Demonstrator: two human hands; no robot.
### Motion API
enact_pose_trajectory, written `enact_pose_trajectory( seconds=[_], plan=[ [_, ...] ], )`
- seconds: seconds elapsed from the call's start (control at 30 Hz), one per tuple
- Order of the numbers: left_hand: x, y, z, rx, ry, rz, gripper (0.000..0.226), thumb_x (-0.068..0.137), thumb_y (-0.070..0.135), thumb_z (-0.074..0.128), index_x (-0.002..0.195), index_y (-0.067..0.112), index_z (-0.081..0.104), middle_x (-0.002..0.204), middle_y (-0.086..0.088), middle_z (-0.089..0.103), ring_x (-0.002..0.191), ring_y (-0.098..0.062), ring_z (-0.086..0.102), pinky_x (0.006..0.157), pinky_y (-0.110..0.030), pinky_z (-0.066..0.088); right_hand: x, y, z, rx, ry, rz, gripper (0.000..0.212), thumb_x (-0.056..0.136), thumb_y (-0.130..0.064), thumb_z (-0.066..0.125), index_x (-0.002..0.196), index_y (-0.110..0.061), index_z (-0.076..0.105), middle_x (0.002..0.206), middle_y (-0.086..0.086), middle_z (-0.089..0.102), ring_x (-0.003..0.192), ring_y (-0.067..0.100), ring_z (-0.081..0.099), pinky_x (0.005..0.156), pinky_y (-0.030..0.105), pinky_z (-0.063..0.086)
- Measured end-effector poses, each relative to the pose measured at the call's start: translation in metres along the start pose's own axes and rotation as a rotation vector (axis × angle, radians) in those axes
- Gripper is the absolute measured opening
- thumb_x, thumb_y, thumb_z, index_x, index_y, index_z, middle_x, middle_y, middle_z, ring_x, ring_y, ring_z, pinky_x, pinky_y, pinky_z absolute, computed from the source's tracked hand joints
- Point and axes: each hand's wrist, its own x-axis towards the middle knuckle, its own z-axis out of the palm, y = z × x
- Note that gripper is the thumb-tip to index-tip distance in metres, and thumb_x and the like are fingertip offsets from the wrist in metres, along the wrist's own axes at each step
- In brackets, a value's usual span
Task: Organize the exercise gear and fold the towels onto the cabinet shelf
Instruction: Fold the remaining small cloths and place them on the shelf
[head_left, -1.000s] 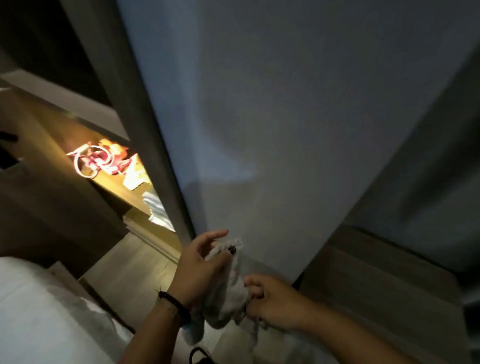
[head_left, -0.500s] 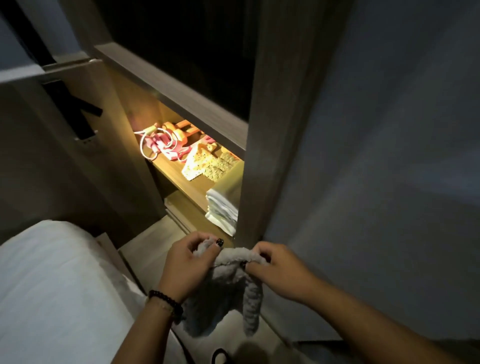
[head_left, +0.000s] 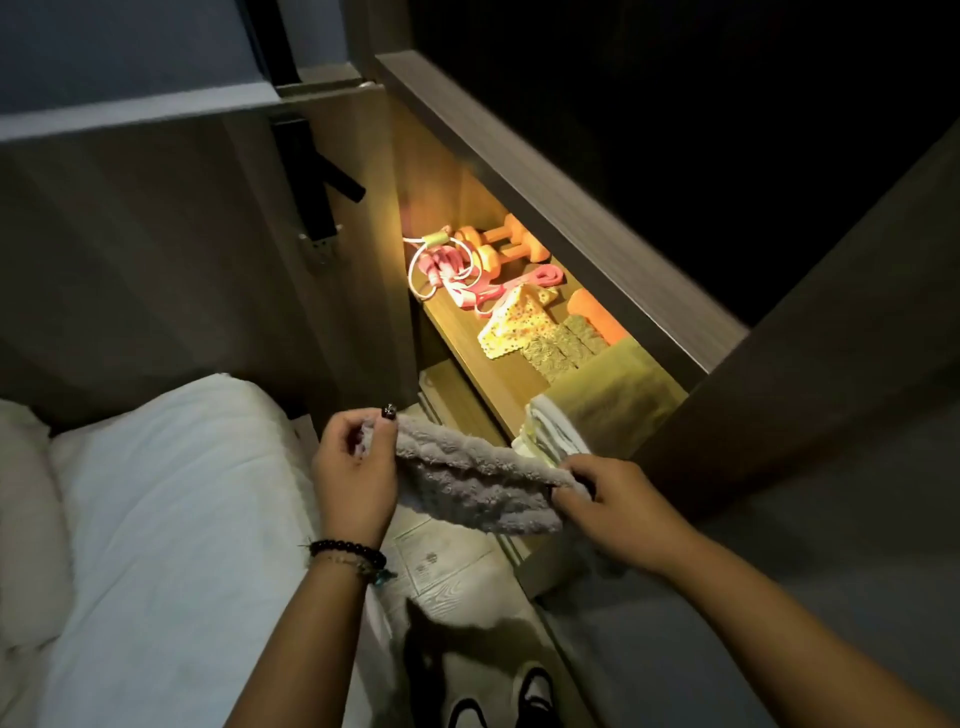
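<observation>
A dim bedroom at home: a bed with white bedding (head_left: 156, 519) lies at eight o'clock, and a built-in wooden wardrobe (head_left: 810, 332) at two o'clock opens on a lit cabinet shelf (head_left: 483, 364) holding folded towels (head_left: 613, 400) and dumbbells (head_left: 498, 244).

Dim room: white bed (head_left: 156, 519) beside lit wooden cabinet (head_left: 571, 218).

Two orange dumbbells (head_left: 506, 244) sit at 12 o'clock on the shelf (head_left: 470, 345), beside one pink skipping rope (head_left: 441, 265). One grey towel (head_left: 475, 480) is held. Two hands show.
</observation>
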Motion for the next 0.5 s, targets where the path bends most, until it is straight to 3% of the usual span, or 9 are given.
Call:
enact_pose_trajectory(
  seconds=[0.1,0.3,0.4,0.5],
  plan=[
    [0.015,-0.008,0.005,-0.044,0.023,-0.04,0.01,0.087,0.01,0.066,0.091,0.019,0.064,0.092,0.007,0.064,0.076,0.014,0.057,0.064,-0.001,0.042,0.024,-0.012,0.007,0.193,0.066,0.128,0.014,0.089,-0.025,0.06,0.08,-0.016,0.066,0.08,0.002,0.067,0.081,0.018,0.062,0.074,0.037,0.05],
    [0.035,-0.019,0.019,-0.069,0.065,-0.1,0.014,0.087,0.015,0.067,0.083,0.028,0.063,0.089,0.004,0.067,0.083,-0.007,0.062,0.072,-0.02,0.045,0.075,-0.032,0.009,0.61,-0.003,0.34,0.022,0.085,-0.021,0.063,0.107,-0.023,0.061,0.1,0.007,0.069,0.09,0.024,0.068,0.073,0.039,0.056],
    [0.049,-0.023,0.025,-0.098,0.066,-0.11,0.011,0.086,0.017,0.068,0.083,0.027,0.064,0.076,0.005,0.065,0.073,-0.008,0.061,0.069,-0.018,0.047,0.096,-0.04,0.008,0.696,-0.096,0.255,0.037,0.083,-0.013,0.068,0.112,-0.033,0.056,0.087,-0.001,0.074,0.08,0.021,0.073,0.065,0.036,0.059],
    [0.068,-0.02,0.032,-0.108,0.015,-0.115,0.014,0.085,0.015,0.069,0.082,0.028,0.064,0.069,0.01,0.058,0.07,-0.009,0.057,0.07,-0.023,0.049,0.117,-0.043,0.006,0.712,-0.177,0.149,0.055,0.084,-0.006,0.068,0.123,-0.04,0.05,0.098,0.0,0.075,0.088,0.026,0.072,0.074,0.043,0.06]
  ],
)
